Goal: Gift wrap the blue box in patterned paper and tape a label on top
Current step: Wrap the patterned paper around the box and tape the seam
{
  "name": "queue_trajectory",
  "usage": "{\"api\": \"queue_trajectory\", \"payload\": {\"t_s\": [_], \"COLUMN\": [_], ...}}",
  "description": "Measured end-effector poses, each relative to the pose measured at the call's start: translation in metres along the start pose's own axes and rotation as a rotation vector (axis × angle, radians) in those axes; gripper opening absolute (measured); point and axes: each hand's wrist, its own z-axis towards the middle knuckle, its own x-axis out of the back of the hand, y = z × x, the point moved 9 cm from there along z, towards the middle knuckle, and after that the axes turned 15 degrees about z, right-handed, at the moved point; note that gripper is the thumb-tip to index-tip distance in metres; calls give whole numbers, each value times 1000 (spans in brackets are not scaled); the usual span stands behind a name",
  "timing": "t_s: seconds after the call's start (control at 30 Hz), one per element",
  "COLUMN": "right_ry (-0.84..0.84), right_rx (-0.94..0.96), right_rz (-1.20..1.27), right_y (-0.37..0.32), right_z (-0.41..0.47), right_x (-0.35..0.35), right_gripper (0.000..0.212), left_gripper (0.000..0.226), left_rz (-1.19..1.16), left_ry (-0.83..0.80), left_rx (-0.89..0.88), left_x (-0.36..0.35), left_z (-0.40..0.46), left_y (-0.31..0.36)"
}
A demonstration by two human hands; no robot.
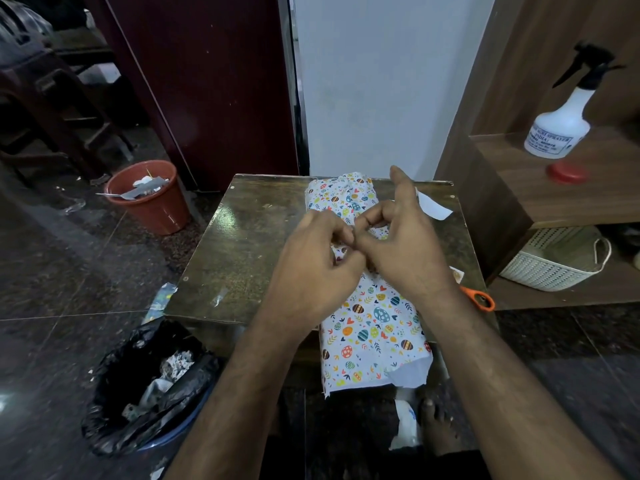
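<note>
Both forearms bare, no sleeves; left hand, right hand ringless; barefoot.

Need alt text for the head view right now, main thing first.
Both hands, left hand and right hand, meet fingertip to fingertip above the box wrapped in patterned paper on a dark wooden table. Orange scissors and a white label lie to the right.

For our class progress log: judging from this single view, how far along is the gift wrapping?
Done: the patterned paper already covers the box along its length. In hand: the left hand and right hand meet above its middle, fingers curled; what they pinch is too small to tell. Left: the near end is open, white underside showing, and a white paper slip, possibly the label, lies on the table.
</note>
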Motion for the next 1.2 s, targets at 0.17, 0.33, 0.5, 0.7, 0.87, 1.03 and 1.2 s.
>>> {"api": "queue_trajectory", "payload": {"t_s": [0.17, 0.33, 0.5, 0.7, 0.87, 1.03, 1.2], "right_ry": [41, 53, 93, 99, 167, 173, 160], "right_rx": [-29, 45, -164, -422, -456, -465, -460], "right_rz": [-50, -177, 423, 642, 660, 600, 560], "right_y": [7, -6, -14, 4, 9, 11, 10], "right_z": [1, -3, -3, -12, -11, -9, -9], "right_x": [6, 8, 10, -1, 6, 5, 6], "right_gripper": [102, 89, 35, 22, 23, 18, 18], "left_gripper": [22, 39, 58, 76, 64, 62, 59], "left_rz": [79, 200, 54, -185, -217, -156, -71], "left_ry": [5, -46, -45, -47, 8, 38, 38], "left_rx": [-42, -22, -4, 29, 14, -13, -44], "left_x": [0, -3, -4, -8, -9, -9, -10], "left_z": [9, 12, 11, 10, 12, 14, 14], "left_y": [-12, -20, -27, -36, -35, -33, -32]}}
